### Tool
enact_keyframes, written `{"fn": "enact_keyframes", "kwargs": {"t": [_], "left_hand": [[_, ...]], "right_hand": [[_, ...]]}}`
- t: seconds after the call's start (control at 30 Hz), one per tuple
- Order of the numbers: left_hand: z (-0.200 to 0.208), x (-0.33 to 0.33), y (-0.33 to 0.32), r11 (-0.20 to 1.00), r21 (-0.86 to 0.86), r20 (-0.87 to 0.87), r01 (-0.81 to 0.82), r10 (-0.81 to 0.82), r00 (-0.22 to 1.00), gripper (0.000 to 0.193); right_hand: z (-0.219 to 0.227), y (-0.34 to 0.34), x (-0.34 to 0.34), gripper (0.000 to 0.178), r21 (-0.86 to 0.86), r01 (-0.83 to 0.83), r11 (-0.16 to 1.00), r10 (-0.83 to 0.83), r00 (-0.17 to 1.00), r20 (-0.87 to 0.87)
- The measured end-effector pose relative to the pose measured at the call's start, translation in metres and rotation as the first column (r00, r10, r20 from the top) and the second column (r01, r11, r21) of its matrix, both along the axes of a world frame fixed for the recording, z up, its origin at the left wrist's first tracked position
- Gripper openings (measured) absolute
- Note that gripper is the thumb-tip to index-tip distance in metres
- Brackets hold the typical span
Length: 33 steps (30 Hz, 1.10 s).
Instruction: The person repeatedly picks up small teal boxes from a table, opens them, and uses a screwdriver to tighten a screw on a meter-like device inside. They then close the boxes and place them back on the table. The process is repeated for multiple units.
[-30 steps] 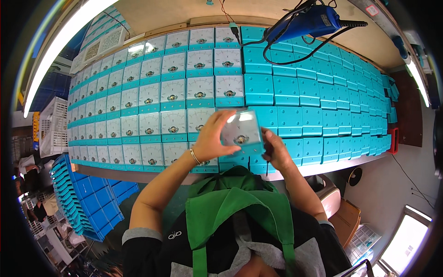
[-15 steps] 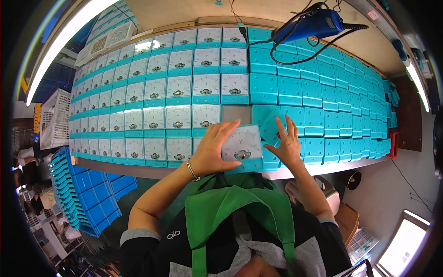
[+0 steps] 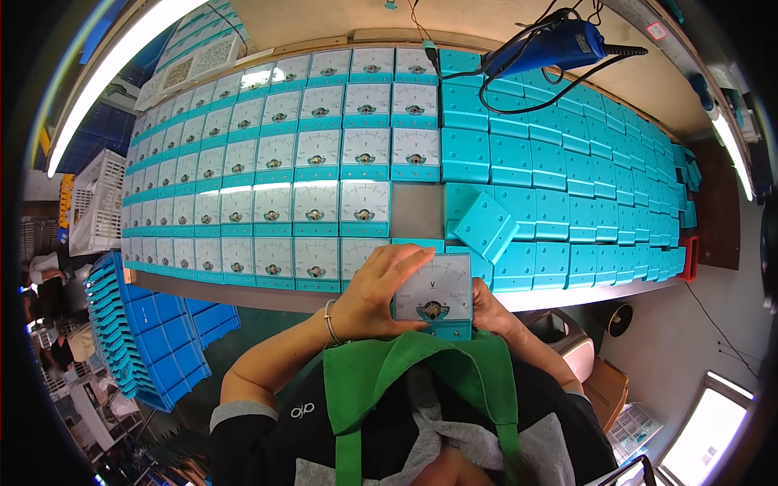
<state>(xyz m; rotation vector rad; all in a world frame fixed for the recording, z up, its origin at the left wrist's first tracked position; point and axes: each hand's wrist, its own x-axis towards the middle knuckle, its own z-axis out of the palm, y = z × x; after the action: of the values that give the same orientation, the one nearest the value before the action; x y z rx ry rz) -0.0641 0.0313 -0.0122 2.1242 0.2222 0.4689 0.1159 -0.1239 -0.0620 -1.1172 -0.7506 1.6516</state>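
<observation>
I hold a square panel meter (image 3: 436,296) with a white dial face and teal base close to my chest, face up. My left hand (image 3: 374,293) grips its left edge, fingers curled over the top. My right hand (image 3: 489,306) supports its right side from beneath and is mostly hidden by the meter. On the bench (image 3: 415,212) ahead, rows of identical meters (image 3: 292,170) lie face up on the left. Teal meter backs (image 3: 559,174) fill the right. One teal piece (image 3: 486,227) lies tilted just beyond my hands.
A blue power tool (image 3: 559,44) with black cables rests at the bench's far edge. Stacked blue trays (image 3: 134,332) stand at lower left, a white crate (image 3: 97,198) beside them. A cardboard box (image 3: 606,393) and a bin sit at lower right.
The meter has come from above the bench's front rows down toward my chest. My right hand moved from lying flat on the teal pieces to under the meter's right side.
</observation>
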Motion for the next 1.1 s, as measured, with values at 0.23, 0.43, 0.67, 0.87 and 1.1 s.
{"fn": "enact_keyframes", "kwargs": {"t": [0.23,0.43,0.67,0.87,1.1], "left_hand": [[0.0,0.001,0.0,1.0,-0.02,-0.01,0.021,-0.021,1.0,0.093],[-0.003,0.001,0.001,0.999,-0.032,-0.043,0.038,-0.04,0.998,0.096],[-0.004,0.001,0.002,0.999,-0.031,-0.049,0.042,-0.043,0.998,0.095],[-0.02,-0.002,0.007,0.995,-0.094,-0.065,-0.044,0.038,0.997,0.098],[-0.091,-0.042,-0.002,0.367,-0.923,-0.176,-0.117,-0.132,0.976,0.107]], "right_hand": [[-0.009,-0.007,-0.004,0.016,0.029,0.032,0.999,-0.032,0.999,-0.029],[-0.008,-0.006,-0.004,0.016,0.065,0.044,0.997,-0.041,0.998,-0.047],[-0.008,-0.005,-0.004,0.017,0.031,0.04,0.999,-0.038,0.998,-0.05],[-0.018,-0.007,0.011,0.019,0.023,-0.047,0.999,0.04,0.968,0.248],[-0.035,0.003,0.064,0.076,0.07,0.094,0.993,-0.061,-0.088,0.994]]}}
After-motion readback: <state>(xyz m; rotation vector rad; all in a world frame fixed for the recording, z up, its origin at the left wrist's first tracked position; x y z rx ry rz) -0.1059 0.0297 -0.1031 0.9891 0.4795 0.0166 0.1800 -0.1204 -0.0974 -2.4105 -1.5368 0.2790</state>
